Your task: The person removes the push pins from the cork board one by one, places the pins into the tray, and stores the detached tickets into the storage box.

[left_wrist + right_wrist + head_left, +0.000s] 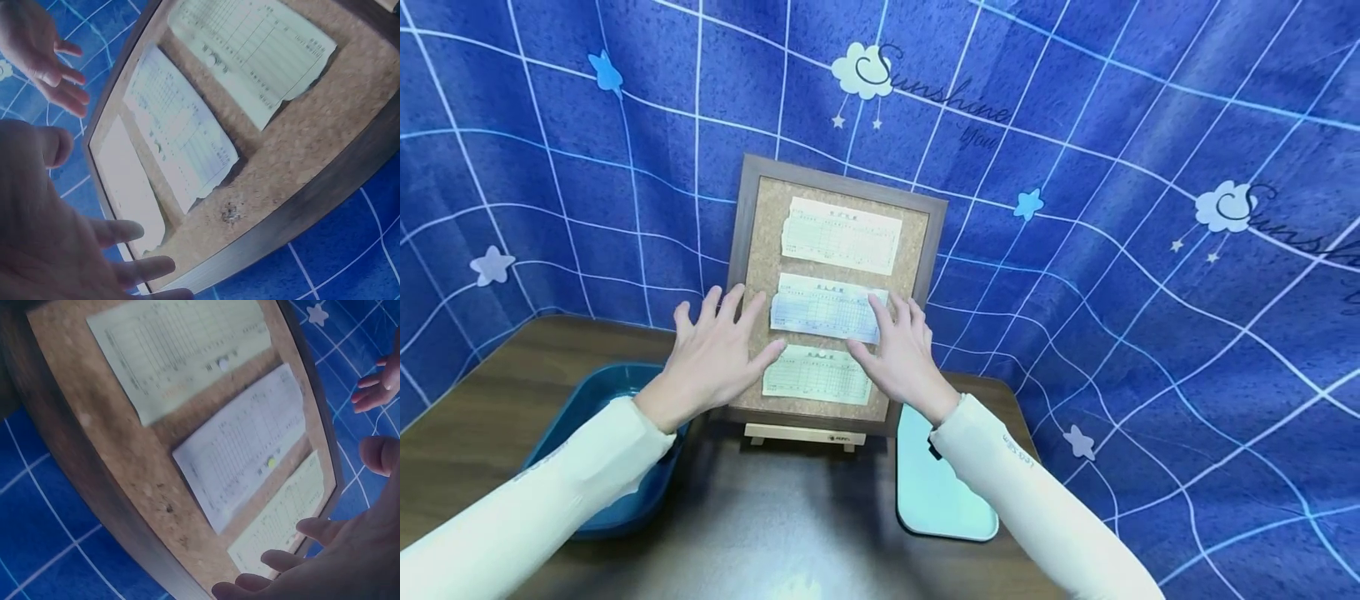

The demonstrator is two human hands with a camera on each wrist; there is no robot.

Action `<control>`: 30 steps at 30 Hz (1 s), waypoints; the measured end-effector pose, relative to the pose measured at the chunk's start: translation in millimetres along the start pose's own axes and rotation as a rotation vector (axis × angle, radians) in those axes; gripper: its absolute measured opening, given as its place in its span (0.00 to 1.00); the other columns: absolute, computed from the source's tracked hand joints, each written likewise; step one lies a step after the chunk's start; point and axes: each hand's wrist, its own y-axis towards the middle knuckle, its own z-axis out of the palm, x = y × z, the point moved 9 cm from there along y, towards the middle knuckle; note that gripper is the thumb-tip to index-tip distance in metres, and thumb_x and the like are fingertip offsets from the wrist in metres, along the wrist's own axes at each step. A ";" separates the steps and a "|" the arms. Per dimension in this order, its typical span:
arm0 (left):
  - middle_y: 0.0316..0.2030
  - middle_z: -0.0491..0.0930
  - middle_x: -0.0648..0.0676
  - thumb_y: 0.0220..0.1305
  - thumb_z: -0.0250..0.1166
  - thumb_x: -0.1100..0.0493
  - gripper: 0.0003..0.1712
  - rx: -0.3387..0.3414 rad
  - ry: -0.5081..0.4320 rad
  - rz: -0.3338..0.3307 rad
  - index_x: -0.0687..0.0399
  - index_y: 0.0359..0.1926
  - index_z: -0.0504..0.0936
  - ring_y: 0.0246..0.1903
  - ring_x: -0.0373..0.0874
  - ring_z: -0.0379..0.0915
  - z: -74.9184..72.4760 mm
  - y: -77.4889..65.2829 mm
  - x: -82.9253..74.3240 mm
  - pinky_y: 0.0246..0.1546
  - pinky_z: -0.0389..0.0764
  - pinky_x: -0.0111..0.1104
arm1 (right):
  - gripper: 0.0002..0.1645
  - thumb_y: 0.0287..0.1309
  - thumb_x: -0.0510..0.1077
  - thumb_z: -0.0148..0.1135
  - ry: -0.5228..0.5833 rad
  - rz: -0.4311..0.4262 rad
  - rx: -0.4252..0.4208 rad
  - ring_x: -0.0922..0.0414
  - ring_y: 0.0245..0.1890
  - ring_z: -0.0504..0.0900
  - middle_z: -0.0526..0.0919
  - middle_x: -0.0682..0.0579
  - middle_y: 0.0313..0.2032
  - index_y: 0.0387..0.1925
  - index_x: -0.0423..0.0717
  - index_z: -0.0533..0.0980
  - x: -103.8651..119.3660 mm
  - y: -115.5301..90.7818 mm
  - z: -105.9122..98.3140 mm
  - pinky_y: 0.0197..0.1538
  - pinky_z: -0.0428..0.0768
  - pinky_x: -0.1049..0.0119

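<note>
A framed cork board (912,248) leans on a small wooden easel (805,435). Pinned to it one above another are a pale top form slip (842,235), a bluish middle slip (827,308) and a greenish bottom slip (816,377). The right wrist view shows a white pushpin (223,364) and a yellow pushpin (271,463) on two slips. My left hand (711,354) hovers before the board's left side, fingers spread, holding nothing. Before the right side, my right hand (901,354) is likewise spread and holds nothing. Both wrist views show the fingers apart from the slips.
A dark blue tray (658,483) sits on the wooden table (760,517) to the left, partly under my left sleeve. On the right lies a pale turquoise tray (940,504) with a black item half hidden by my right sleeve. A blue patterned curtain (1075,275) hangs behind.
</note>
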 end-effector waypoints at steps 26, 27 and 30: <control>0.38 0.75 0.64 0.63 0.56 0.54 0.20 -0.246 -0.246 -0.041 0.68 0.46 0.75 0.43 0.61 0.60 -35.7 71.1 17.9 0.44 0.51 0.54 | 0.20 0.58 0.41 0.60 0.166 -0.105 -0.276 0.54 0.52 0.72 0.76 0.48 0.51 0.53 0.43 0.72 8.4 74.5 -68.6 0.54 0.68 0.65; 0.38 0.76 0.64 0.63 0.56 0.54 0.20 -0.251 -0.241 -0.041 0.68 0.46 0.76 0.43 0.61 0.60 -36.6 73.6 18.6 0.45 0.51 0.54 | 0.19 0.58 0.40 0.60 0.174 -0.112 -0.279 0.54 0.51 0.73 0.76 0.48 0.50 0.52 0.43 0.72 9.9 78.5 -70.0 0.53 0.68 0.66; 0.39 0.77 0.63 0.63 0.56 0.54 0.19 -0.263 -0.219 -0.045 0.68 0.44 0.77 0.43 0.60 0.61 -38.1 81.1 20.7 0.45 0.53 0.53 | 0.18 0.58 0.39 0.60 0.193 -0.114 -0.280 0.55 0.48 0.74 0.77 0.48 0.48 0.50 0.42 0.73 13.9 90.6 -71.5 0.51 0.70 0.68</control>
